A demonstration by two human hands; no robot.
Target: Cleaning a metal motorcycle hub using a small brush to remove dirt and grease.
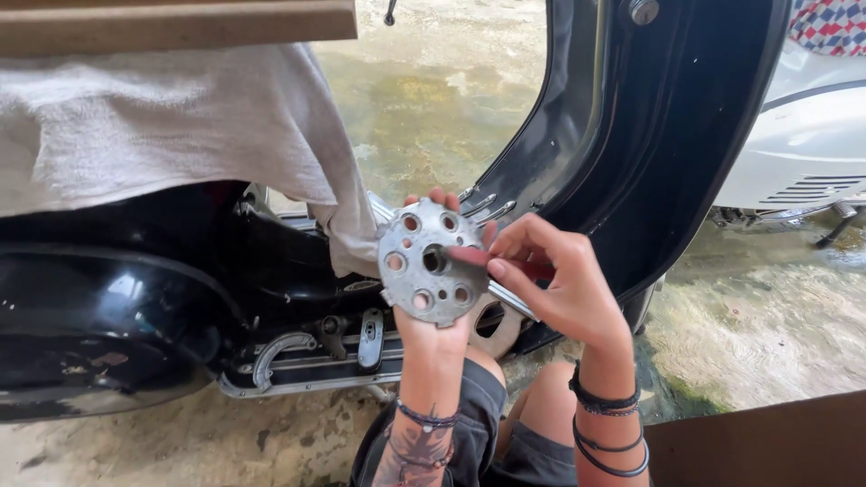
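At far left a grey towel (162, 126) drapes over the seat of a black scooter (117, 298), with a wooden board (171, 22) lying across the top of it. Low on the scooter's side, a chrome trim strip (307, 370) runs along the footboard, above the bare concrete floor (433, 99).

Near the middle, the left hand (431, 320) rises from below, palm away from view, and grips a round metal disc (427, 263) from behind; its fingertips (444, 197) show over the disc's top edge. The disc is upright and faces the camera, with a ring of round holes about a dark central hole. It is held in front of the scooter's footboard, just right of the towel's hanging corner. Cord bracelets circle the left wrist.

The right hand (555, 284) comes in from the right, fingers curled, pinching a small reddish piece (469, 256) against the disc beside its central hole. What the piece is cannot be told. Dark bands (606, 424) wrap the right wrist.

Behind the hands stands the scooter's dark leg shield (649, 144). At far right is a white scooter (803, 153), and a brown board (767, 442) fills the near right corner.
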